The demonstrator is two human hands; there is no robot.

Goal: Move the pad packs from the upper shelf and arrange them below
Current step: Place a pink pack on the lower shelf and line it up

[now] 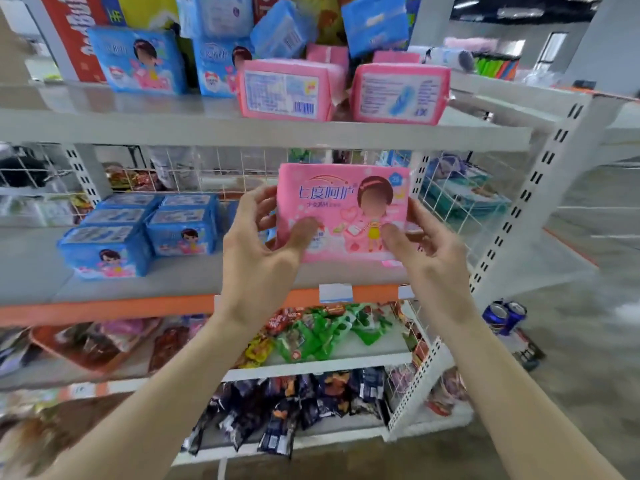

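A pink pad pack (346, 202) stands upright at the right part of the middle shelf (173, 285), its printed front facing me. My left hand (263, 244) holds its left edge, thumb on the front. My right hand (426, 251) holds its right edge the same way. On the upper shelf (138, 123) lie two pink packs (287, 90) (398, 93) on their sides, with blue packs (138, 60) behind and piled above. Several blue packs (138, 230) stand in rows at the left of the middle shelf.
A white wire grid (214, 168) backs the middle shelf and a wire divider (457, 199) closes its right end. Snack packets (318, 334) fill the lower shelves. Blue cans (505, 315) sit on the floor at the right. A red box (76, 32) stands upper left.
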